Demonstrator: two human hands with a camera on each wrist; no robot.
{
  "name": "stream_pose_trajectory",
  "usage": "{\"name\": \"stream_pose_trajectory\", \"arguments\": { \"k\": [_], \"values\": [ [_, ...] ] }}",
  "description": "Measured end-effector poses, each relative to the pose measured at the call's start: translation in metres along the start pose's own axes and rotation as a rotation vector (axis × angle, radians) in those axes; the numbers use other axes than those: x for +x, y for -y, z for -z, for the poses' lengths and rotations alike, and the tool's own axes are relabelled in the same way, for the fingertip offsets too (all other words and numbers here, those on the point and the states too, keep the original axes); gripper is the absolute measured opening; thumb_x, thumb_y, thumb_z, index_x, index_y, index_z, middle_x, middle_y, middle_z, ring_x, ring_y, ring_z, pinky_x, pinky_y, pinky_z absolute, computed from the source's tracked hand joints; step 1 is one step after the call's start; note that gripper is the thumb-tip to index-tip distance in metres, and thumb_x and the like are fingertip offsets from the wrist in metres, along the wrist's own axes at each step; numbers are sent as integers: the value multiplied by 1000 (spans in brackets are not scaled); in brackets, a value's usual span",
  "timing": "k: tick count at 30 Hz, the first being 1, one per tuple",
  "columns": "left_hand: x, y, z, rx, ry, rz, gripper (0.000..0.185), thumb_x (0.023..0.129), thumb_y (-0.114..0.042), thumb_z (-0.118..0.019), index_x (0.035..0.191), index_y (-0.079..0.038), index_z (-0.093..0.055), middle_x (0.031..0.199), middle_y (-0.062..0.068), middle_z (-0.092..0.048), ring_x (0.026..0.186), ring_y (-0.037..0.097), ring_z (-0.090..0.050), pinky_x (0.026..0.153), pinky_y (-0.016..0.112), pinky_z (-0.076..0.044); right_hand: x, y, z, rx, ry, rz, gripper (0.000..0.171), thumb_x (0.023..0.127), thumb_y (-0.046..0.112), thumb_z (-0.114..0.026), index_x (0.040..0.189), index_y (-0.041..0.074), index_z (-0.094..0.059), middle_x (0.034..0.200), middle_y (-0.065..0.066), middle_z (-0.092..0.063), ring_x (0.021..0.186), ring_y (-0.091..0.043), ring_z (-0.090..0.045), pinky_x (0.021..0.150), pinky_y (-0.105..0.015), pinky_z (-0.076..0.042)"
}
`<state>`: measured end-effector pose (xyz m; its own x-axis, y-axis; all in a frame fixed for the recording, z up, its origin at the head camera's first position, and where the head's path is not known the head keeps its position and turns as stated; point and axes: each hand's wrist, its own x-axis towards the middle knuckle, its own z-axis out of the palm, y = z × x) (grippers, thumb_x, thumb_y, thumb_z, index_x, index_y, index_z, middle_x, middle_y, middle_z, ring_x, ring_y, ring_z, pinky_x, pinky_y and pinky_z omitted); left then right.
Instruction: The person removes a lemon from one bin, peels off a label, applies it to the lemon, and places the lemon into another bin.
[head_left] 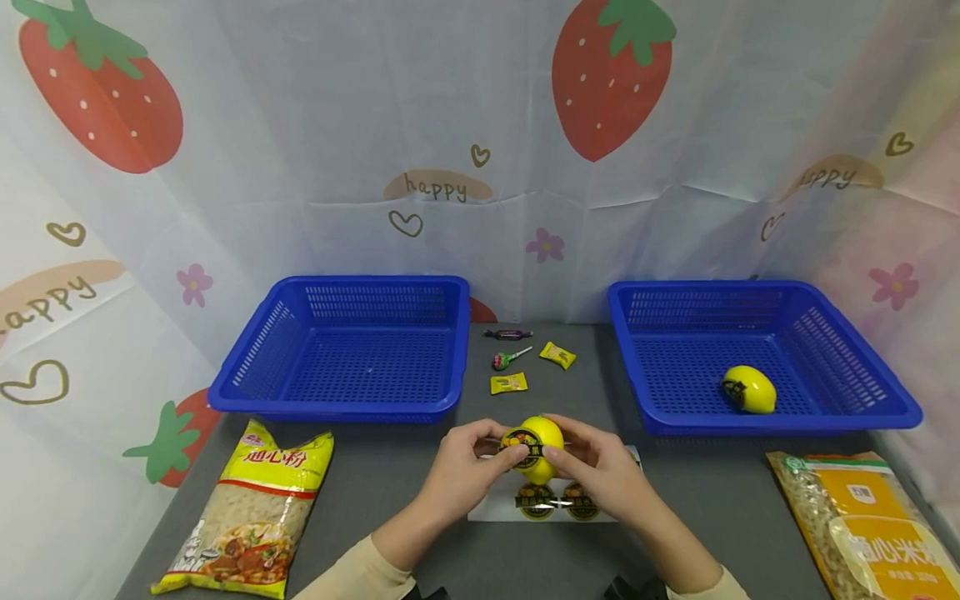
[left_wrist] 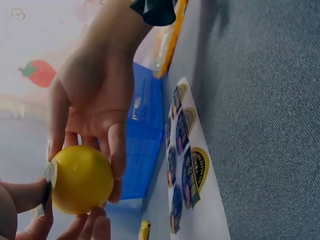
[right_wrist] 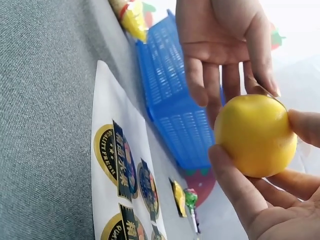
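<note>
While both my hands hold the yellow lemon [head_left: 542, 450] just above the sticker sheet [head_left: 495, 504] at the near middle of the worktop [head_left: 375, 500], my left hand [head_left: 459, 468] pinches a round label [head_left: 519, 444] against its skin and my right hand [head_left: 600, 475] curls its fingers [right_wrist: 235, 187] round the other side. If my thumb slips on that smooth, glossy peel, I reckon the label creases or sticks crooked. It's a plump, bright yellow fruit, the dark gold-rimmed label only partly stuck down.
</note>
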<state>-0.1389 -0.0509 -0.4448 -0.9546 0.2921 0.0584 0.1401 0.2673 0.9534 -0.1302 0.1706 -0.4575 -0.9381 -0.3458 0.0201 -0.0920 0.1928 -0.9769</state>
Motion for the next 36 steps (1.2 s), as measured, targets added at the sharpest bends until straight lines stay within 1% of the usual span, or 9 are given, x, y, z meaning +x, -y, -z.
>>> {"name": "stream_pose_trajectory", "arguments": {
  "k": [5,12,17,20,22,26,30,33,36],
  "values": [
    [0,-2,0,3,0,4,26,93,-30,-74,101,-5,-74,103,11,-76,87,17,-74,66,24,-54,1,-2,3,-2,33,26,54,104,25,-59,150,2,-45,139,-26,-58,113,-28,-68,86,-36,-60],
    [-2,-4,-2,-23,-23,7,25,94,-27,-74,101,-4,-74,109,12,-75,91,19,-74,71,22,-56,1,-2,6,-30,72,72,52,104,22,-58,150,0,-45,141,-25,-56,109,-18,-70,85,-35,-61],
    [-2,-5,-3,-22,-42,-7,26,94,-28,-74,99,-3,-74,103,11,-75,89,18,-74,72,22,-56,0,0,6,1,73,63,53,104,22,-58,150,-1,-44,141,-27,-56,109,-17,-70,85,-33,-60],
    [-3,-5,-5,-23,-57,-20,26,93,-28,-75,99,-3,-74,100,11,-75,87,17,-73,73,20,-57,1,1,5,13,68,50,53,105,23,-57,150,0,-44,141,-27,-56,110,-20,-70,86,-37,-60],
    [-4,-5,-6,-20,-68,-30,26,93,-28,-75,98,-3,-73,100,11,-74,87,17,-72,73,19,-57,1,2,4,12,53,36,53,104,24,-58,150,0,-45,140,-26,-56,110,-22,-70,86,-37,-60],
    [-4,-3,-9,5,-89,-45,26,93,-30,-75,96,-4,-73,99,9,-74,89,19,-72,76,21,-58,1,5,0,17,27,7,53,103,25,-61,148,-1,-47,136,-25,-60,107,-21,-71,84,-32,-60],
    [-4,-3,-11,19,-96,-35,26,92,-32,-76,93,-5,-74,99,8,-74,92,19,-72,78,24,-59,1,7,2,25,61,31,53,104,22,-59,147,-6,-46,134,-29,-59,105,-18,-71,83,-30,-60],
    [-4,-3,-11,8,-99,-7,26,90,-32,-78,91,-6,-74,98,8,-74,87,18,-72,71,25,-58,2,8,4,49,85,33,53,105,20,-57,147,-8,-44,136,-31,-57,105,-19,-71,84,-31,-60],
    [-3,-4,-10,-6,-116,15,26,88,-31,-80,89,-6,-75,96,9,-75,81,17,-73,64,24,-54,2,9,3,96,66,-19,57,103,23,-60,149,-7,-41,139,-31,-55,109,-24,-70,85,-33,-60]
  ]
}}
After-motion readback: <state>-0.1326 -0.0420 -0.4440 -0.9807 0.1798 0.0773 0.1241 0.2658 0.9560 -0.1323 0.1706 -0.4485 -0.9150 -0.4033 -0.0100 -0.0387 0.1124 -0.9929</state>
